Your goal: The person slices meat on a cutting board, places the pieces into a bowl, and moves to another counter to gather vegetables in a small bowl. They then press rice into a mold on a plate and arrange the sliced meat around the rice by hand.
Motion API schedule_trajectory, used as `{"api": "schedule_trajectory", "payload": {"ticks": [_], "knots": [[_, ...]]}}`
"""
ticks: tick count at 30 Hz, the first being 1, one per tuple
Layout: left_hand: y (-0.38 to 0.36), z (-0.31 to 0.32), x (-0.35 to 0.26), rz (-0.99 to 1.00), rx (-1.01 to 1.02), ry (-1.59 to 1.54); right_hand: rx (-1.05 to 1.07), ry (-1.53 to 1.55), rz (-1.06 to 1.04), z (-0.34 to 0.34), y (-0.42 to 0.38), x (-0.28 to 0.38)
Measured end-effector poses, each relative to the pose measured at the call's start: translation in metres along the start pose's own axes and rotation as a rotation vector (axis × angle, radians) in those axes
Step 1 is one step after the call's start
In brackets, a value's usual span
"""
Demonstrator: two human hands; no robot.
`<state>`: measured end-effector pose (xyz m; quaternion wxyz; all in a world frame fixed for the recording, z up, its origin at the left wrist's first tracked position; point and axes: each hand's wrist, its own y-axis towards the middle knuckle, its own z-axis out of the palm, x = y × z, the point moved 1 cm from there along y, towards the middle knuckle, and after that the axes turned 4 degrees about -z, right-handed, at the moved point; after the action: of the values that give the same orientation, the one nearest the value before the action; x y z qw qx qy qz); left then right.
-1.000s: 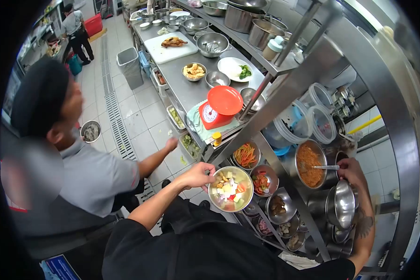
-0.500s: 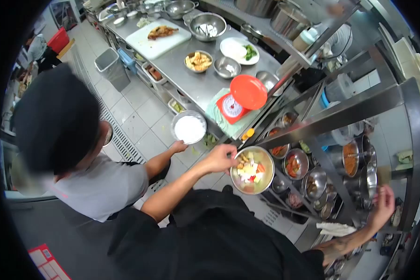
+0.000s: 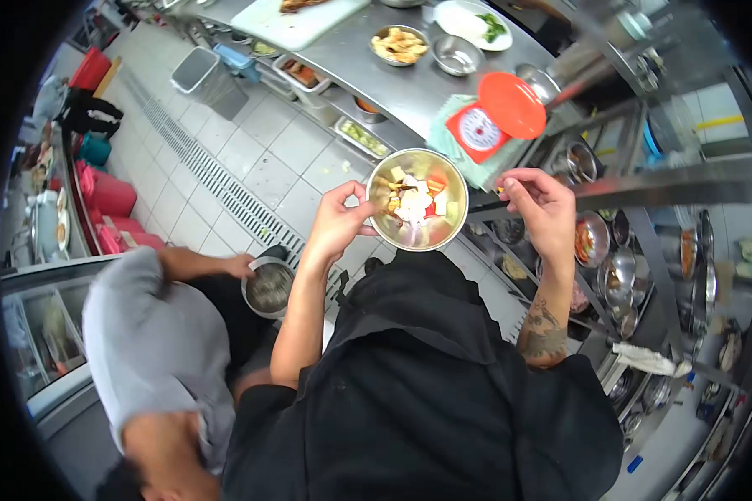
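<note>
My left hand (image 3: 341, 222) pinches the rim of a round metal bowl (image 3: 381, 230) from its left side. Chopped pieces in white, orange, yellow and brown (image 3: 416, 200) lie inside the bowl. To the right of the bowl, my right hand (image 3: 540, 204) is raised with its fingers closed together near the shelf frame. A small orange-yellow bit shows at its fingertips, too small to name. The red scale (image 3: 480, 134) with its round red pan (image 3: 511, 105) stands on a green cloth just beyond my hands.
A co-worker in a grey shirt (image 3: 154, 326) bends at the left, holding a metal bowl (image 3: 269, 286). Ahead is a steel counter (image 3: 351, 63) with a cutting board (image 3: 297, 25) and food bowls. Metal shelving with bowls (image 3: 618, 275) stands at the right.
My left hand has brought the bowl in front of my body. My right hand has come from the far right shelving toward the bowl. The co-worker has bent down, and the view has shifted.
</note>
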<state>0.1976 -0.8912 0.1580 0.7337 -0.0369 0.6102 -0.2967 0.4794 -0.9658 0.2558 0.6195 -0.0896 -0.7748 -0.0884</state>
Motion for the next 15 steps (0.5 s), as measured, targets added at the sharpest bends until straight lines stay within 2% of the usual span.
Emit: {"api": "schedule_trajectory", "payload": {"ticks": [2, 4, 6, 10, 13, 15], "knots": [[0.0, -0.027, -0.011, 0.005, -0.066, 0.046, 0.008, -0.201, -0.058, 0.028, 0.027, -0.015], [0.009, -0.05, -0.017, 0.049, -0.119, 0.037, 0.117, -0.323, -0.079, 0.06, 0.051, -0.032], [0.021, -0.071, -0.027, 0.022, -0.169, 0.039, 0.213, -0.269, -0.065, 0.099, 0.077, -0.056], [0.06, -0.111, -0.054, 0.004, -0.207, -0.054, 0.221, -0.247, -0.032, 0.157, 0.148, -0.054], [0.109, -0.151, -0.081, 0.027, -0.22, -0.099, 0.316, -0.156, -0.029, 0.185, 0.23, -0.076], [0.147, -0.177, -0.107, -0.025, -0.182, -0.172, 0.406, -0.169, -0.025, 0.204, 0.29, -0.076]]}}
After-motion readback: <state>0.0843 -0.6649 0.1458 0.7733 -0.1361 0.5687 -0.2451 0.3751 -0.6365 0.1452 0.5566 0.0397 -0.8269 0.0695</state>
